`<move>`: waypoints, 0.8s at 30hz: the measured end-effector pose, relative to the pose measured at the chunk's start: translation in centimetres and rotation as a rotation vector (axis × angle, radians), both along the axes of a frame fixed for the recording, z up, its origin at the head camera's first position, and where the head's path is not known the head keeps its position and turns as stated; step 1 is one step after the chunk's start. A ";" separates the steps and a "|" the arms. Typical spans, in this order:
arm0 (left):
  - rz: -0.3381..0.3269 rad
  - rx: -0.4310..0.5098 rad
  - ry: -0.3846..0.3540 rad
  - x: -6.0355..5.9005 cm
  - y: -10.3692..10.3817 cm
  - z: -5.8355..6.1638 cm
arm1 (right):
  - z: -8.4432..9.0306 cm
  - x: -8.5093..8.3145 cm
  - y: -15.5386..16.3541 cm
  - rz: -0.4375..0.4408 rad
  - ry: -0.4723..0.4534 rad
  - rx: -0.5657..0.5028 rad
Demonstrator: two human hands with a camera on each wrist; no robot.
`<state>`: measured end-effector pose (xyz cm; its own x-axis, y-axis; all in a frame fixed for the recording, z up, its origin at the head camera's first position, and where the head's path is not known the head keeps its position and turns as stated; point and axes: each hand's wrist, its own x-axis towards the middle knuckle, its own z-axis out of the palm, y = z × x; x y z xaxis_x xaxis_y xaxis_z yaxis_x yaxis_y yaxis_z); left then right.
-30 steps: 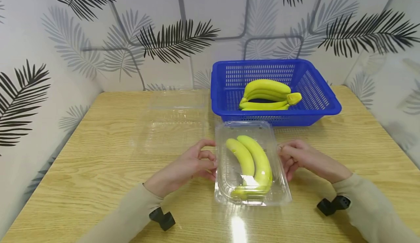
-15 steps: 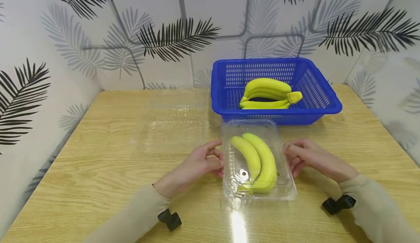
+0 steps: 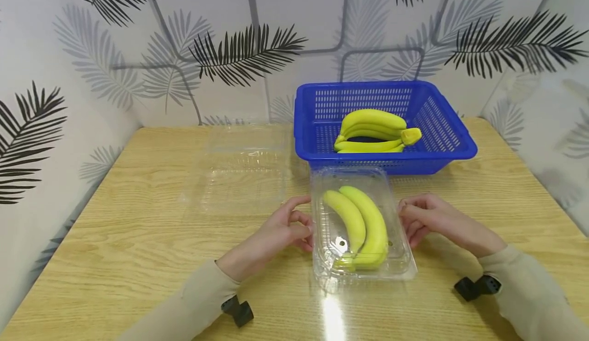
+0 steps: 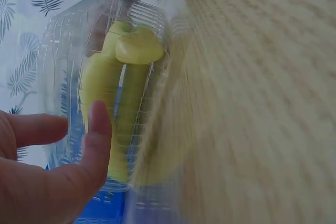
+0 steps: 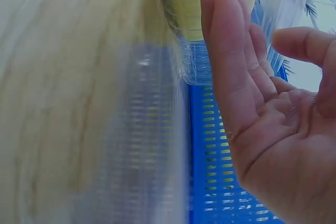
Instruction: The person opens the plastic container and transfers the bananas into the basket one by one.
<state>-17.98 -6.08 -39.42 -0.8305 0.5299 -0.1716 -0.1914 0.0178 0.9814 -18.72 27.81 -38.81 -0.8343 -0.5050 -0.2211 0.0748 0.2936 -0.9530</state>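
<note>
My left hand (image 3: 280, 231) sits against the left wall of the clear plastic box (image 3: 395, 267), fingers loosely bent, fingertips touching the plastic, thumb above them. From the left wrist view the fingers (image 4: 98, 135) lie fairly straight against the wall, not wrapped round anything, so I call it relaxed contact, no real clamp. My right hand (image 3: 425, 218) does the same on the box's right wall, fingers near straight in the right wrist view, palm open, tips at the plastic; touching or just off it, cannot tell for sure.

Left to right on the wooden table (image 3: 138, 249): an open clear lid or tray (image 3: 244, 172) lies flat, back left of the box, apart from my left hand. Then the box, in the middle between both hands, lid shut over two yellow bananas (image 3: 363, 226) lying side by side, stems toward me. Just behind it, close to its far edge, stands a blue basket (image 3: 453, 144) with a bunch of bananas (image 3: 372, 131) inside. Leaf-pattern wallpaper (image 3: 248, 49) behind everything. Beige sleeves (image 3: 193, 305) on both arms, black wrist mounts underneath.
</note>
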 end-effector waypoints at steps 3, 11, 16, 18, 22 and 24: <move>-0.007 0.016 -0.042 0.1 -0.1 -0.2 | 0.4 0.5 -0.2 -0.029 0.087 0.099; -0.013 0.030 -0.096 0.3 -0.1 -0.4 | 4.3 4.6 -4.0 -0.199 0.988 0.569; -0.011 0.041 -0.096 0.4 0.0 -0.2 | 4.8 7.5 -7.6 0.078 1.150 0.578; -0.014 0.045 -0.092 0.4 0.1 -0.2 | 4.1 8.1 -8.4 0.132 1.163 0.635; -0.022 0.042 -0.090 0.5 0.2 -0.3 | 2.8 8.7 -9.1 0.139 1.197 0.683; -0.022 0.034 -0.091 0.5 0.2 -0.3 | 2.4 8.8 -9.3 0.120 1.219 0.688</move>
<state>-17.45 -5.91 -39.75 -0.8003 0.5548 -0.2275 -0.2799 -0.0102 0.9600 -9.88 18.52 -36.41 -0.6382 -0.6742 0.3717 -0.7421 0.6672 -0.0639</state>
